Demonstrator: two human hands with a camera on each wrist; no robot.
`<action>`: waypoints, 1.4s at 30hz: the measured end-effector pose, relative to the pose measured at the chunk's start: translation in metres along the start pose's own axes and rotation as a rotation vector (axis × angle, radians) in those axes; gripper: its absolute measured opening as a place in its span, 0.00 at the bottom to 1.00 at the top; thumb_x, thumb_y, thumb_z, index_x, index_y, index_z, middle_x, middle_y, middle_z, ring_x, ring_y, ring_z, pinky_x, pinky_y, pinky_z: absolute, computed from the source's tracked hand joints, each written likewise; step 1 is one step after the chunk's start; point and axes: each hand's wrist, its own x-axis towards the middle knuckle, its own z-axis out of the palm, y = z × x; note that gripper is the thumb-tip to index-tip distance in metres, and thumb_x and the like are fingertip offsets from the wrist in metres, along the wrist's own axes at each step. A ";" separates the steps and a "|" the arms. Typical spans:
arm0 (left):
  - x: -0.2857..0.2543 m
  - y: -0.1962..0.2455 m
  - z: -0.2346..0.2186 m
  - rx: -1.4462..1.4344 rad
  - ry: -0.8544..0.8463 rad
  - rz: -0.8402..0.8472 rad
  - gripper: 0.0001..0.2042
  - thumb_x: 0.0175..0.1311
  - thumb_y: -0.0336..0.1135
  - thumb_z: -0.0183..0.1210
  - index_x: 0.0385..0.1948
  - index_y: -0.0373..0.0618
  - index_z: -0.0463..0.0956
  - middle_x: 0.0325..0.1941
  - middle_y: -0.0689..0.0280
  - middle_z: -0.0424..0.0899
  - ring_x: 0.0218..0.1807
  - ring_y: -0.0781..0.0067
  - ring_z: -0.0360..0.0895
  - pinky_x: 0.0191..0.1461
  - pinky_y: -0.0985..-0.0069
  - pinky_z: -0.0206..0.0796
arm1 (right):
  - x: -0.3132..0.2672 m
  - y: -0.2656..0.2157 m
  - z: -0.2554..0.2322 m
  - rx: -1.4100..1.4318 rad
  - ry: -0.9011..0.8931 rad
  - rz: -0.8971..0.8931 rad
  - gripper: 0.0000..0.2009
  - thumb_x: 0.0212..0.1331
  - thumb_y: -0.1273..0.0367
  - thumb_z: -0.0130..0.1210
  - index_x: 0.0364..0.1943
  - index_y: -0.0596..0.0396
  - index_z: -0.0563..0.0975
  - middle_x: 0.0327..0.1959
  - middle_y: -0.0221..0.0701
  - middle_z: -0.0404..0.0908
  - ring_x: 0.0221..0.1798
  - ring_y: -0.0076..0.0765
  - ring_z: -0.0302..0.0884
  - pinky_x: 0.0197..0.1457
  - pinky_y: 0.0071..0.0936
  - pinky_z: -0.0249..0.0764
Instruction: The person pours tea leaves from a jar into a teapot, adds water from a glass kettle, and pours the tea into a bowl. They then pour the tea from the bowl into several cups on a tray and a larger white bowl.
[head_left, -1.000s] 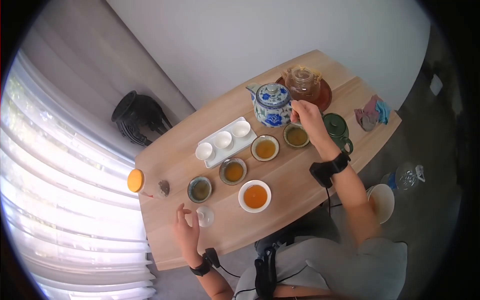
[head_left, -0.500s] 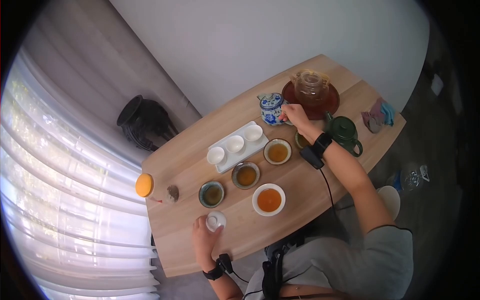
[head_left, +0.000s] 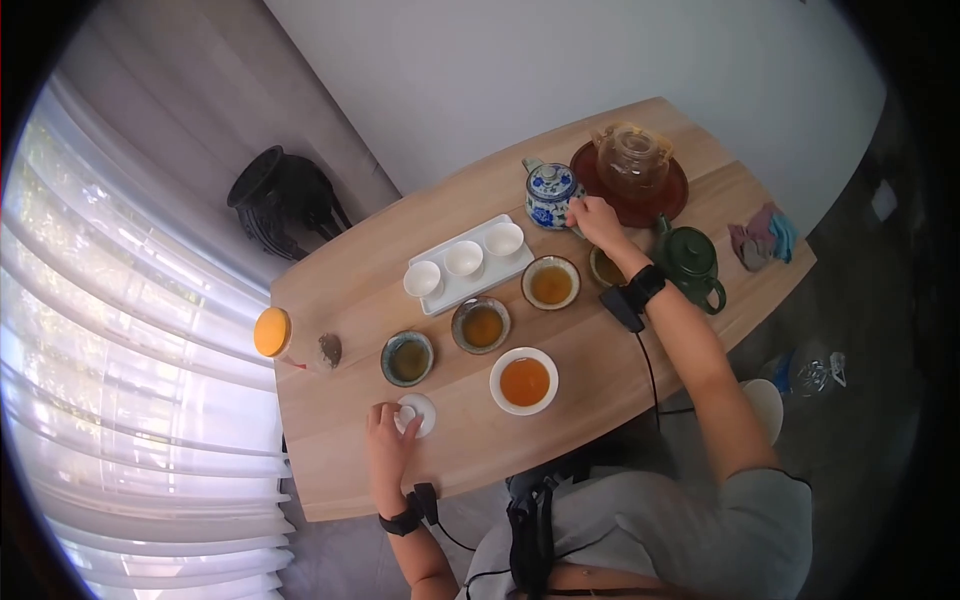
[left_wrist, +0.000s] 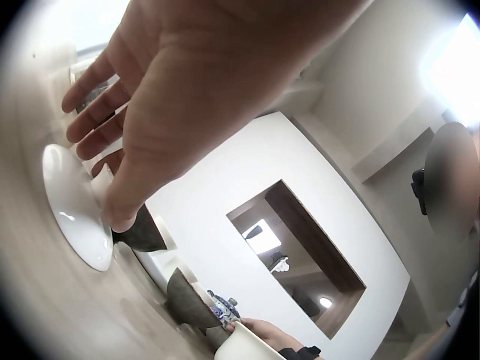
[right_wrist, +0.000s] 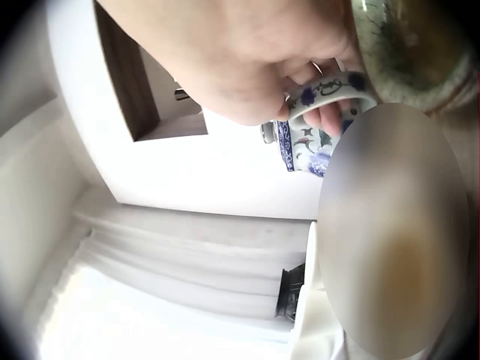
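In the head view the left hand (head_left: 388,450) pinches a small white lid (head_left: 424,415) low at the table's near left. The left wrist view shows the left hand's (left_wrist: 187,97) thumb and index finger at the raised middle of the white lid (left_wrist: 71,206), other fingers extended beyond. The right hand (head_left: 603,224) grips the handle of a blue-and-white lidded teapot (head_left: 550,208), which stands upright at the back of the table. The right wrist view shows fingers of the right hand (right_wrist: 247,60) through the curved handle (right_wrist: 334,88) of the teapot (right_wrist: 304,150).
A white tray (head_left: 478,284) holds three white cups. Several bowls of tea, one white (head_left: 524,406), stand in front. A glass pot (head_left: 635,160) on a red-brown tray (head_left: 675,195), a green teapot (head_left: 690,250) and cloths (head_left: 762,240) lie right; an orange-lidded jar (head_left: 271,332) stands left.
The blue-and-white teapot has come down from above the table to its back, the right hand still on its handle. The left hand has moved from beside the white lid onto it.
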 end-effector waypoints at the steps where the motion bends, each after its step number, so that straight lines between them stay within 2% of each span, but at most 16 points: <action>1: 0.000 0.002 -0.001 -0.002 0.000 -0.023 0.18 0.45 0.34 0.68 0.35 0.38 0.73 0.40 0.54 0.75 0.43 0.49 0.73 0.45 0.61 0.66 | -0.003 -0.002 -0.003 -0.007 -0.022 -0.001 0.17 0.62 0.63 0.46 0.27 0.64 0.77 0.28 0.42 0.81 0.33 0.43 0.78 0.40 0.35 0.72; 3: 0.003 0.006 -0.004 0.054 -0.016 0.023 0.16 0.46 0.33 0.67 0.35 0.38 0.72 0.39 0.55 0.74 0.42 0.49 0.72 0.44 0.61 0.65 | -0.012 -0.004 -0.008 -0.582 0.156 -0.212 0.16 0.64 0.63 0.45 0.33 0.63 0.77 0.34 0.44 0.79 0.40 0.47 0.77 0.46 0.39 0.71; 4: 0.004 0.010 -0.006 0.053 -0.033 0.017 0.15 0.47 0.32 0.66 0.35 0.38 0.72 0.40 0.55 0.75 0.43 0.49 0.73 0.45 0.61 0.66 | -0.019 -0.007 -0.012 -0.584 0.129 -0.220 0.16 0.64 0.63 0.45 0.33 0.63 0.77 0.34 0.44 0.79 0.40 0.47 0.77 0.46 0.39 0.71; 6: 0.004 0.011 -0.006 0.083 -0.038 0.006 0.15 0.49 0.32 0.65 0.36 0.39 0.71 0.41 0.56 0.74 0.43 0.50 0.73 0.45 0.61 0.65 | -0.040 -0.015 -0.025 -0.412 0.234 -0.431 0.15 0.66 0.63 0.45 0.37 0.63 0.75 0.36 0.43 0.77 0.43 0.45 0.75 0.47 0.37 0.70; 7: 0.004 0.011 -0.005 0.117 -0.038 0.027 0.15 0.50 0.32 0.64 0.37 0.39 0.71 0.42 0.57 0.74 0.44 0.51 0.72 0.46 0.61 0.65 | -0.054 -0.026 -0.029 -0.409 0.206 -0.435 0.15 0.66 0.63 0.45 0.37 0.63 0.75 0.36 0.43 0.77 0.43 0.45 0.75 0.47 0.37 0.70; 9: 0.005 0.018 -0.007 0.171 -0.061 0.021 0.15 0.51 0.32 0.63 0.37 0.39 0.70 0.42 0.58 0.74 0.44 0.52 0.72 0.45 0.61 0.65 | -0.084 -0.046 -0.033 0.032 0.178 -0.347 0.12 0.66 0.65 0.46 0.38 0.62 0.75 0.35 0.41 0.77 0.41 0.43 0.76 0.46 0.33 0.71; 10: 0.005 0.021 -0.009 0.220 -0.083 0.042 0.15 0.52 0.33 0.62 0.38 0.39 0.70 0.43 0.59 0.74 0.45 0.52 0.72 0.45 0.61 0.65 | -0.092 -0.042 -0.031 0.146 0.163 -0.361 0.10 0.65 0.68 0.48 0.39 0.61 0.75 0.34 0.37 0.77 0.38 0.35 0.76 0.43 0.26 0.71; 14: 0.002 0.031 -0.016 0.250 -0.104 -0.005 0.14 0.53 0.33 0.62 0.38 0.38 0.69 0.44 0.59 0.74 0.44 0.53 0.73 0.45 0.62 0.65 | -0.126 -0.036 -0.021 0.365 0.119 -0.288 0.08 0.65 0.69 0.47 0.39 0.61 0.75 0.34 0.33 0.78 0.37 0.26 0.75 0.42 0.21 0.71; 17: 0.007 0.056 -0.031 0.161 -0.063 0.026 0.14 0.55 0.34 0.61 0.38 0.39 0.69 0.45 0.59 0.75 0.44 0.52 0.74 0.44 0.61 0.65 | -0.139 -0.027 -0.013 0.485 0.067 -0.244 0.07 0.65 0.71 0.47 0.38 0.61 0.75 0.34 0.29 0.77 0.37 0.21 0.74 0.42 0.19 0.70; 19: 0.017 0.091 -0.036 0.058 -0.062 0.129 0.14 0.55 0.30 0.61 0.40 0.39 0.68 0.49 0.57 0.75 0.45 0.50 0.75 0.46 0.63 0.67 | -0.142 -0.020 -0.009 0.593 0.003 -0.221 0.06 0.65 0.72 0.47 0.38 0.60 0.74 0.34 0.29 0.77 0.37 0.19 0.74 0.41 0.17 0.69; 22: 0.027 0.131 -0.027 -0.014 -0.144 0.196 0.14 0.56 0.32 0.61 0.41 0.38 0.69 0.52 0.56 0.74 0.47 0.49 0.75 0.48 0.64 0.67 | -0.145 -0.015 -0.009 0.636 -0.016 -0.195 0.06 0.65 0.73 0.47 0.38 0.60 0.74 0.34 0.27 0.76 0.37 0.18 0.73 0.42 0.16 0.68; 25: 0.038 0.152 -0.013 0.057 -0.230 0.265 0.15 0.56 0.34 0.61 0.40 0.38 0.69 0.53 0.56 0.74 0.47 0.48 0.74 0.49 0.63 0.67 | -0.148 -0.013 -0.011 0.678 -0.032 -0.168 0.06 0.66 0.73 0.45 0.39 0.59 0.73 0.35 0.26 0.75 0.37 0.17 0.71 0.43 0.16 0.68; 27: 0.043 0.158 -0.005 0.063 -0.243 0.309 0.15 0.56 0.36 0.62 0.39 0.37 0.70 0.54 0.55 0.74 0.48 0.49 0.74 0.49 0.62 0.67 | -0.148 -0.011 -0.008 0.706 0.042 -0.176 0.05 0.63 0.73 0.49 0.36 0.60 0.75 0.31 0.28 0.78 0.33 0.19 0.74 0.37 0.16 0.69; 31: 0.045 0.168 0.001 0.067 -0.296 0.311 0.15 0.56 0.37 0.62 0.38 0.37 0.70 0.54 0.54 0.73 0.48 0.48 0.74 0.49 0.62 0.67 | -0.150 -0.010 -0.007 0.741 0.044 -0.178 0.05 0.63 0.74 0.49 0.37 0.61 0.75 0.31 0.28 0.78 0.33 0.19 0.74 0.36 0.16 0.69; 33: 0.047 0.169 0.006 0.089 -0.296 0.370 0.15 0.56 0.37 0.62 0.38 0.38 0.70 0.55 0.53 0.73 0.48 0.48 0.74 0.50 0.62 0.67 | -0.151 -0.011 -0.008 0.773 0.028 -0.169 0.05 0.62 0.74 0.49 0.36 0.61 0.75 0.31 0.29 0.78 0.32 0.19 0.74 0.36 0.16 0.69; 42: 0.053 0.167 0.020 0.129 -0.293 0.418 0.16 0.52 0.38 0.65 0.36 0.39 0.72 0.53 0.54 0.74 0.50 0.49 0.74 0.51 0.62 0.66 | -0.153 -0.010 -0.008 0.750 -0.007 -0.159 0.04 0.60 0.74 0.52 0.36 0.59 0.76 0.32 0.28 0.79 0.32 0.18 0.73 0.37 0.16 0.69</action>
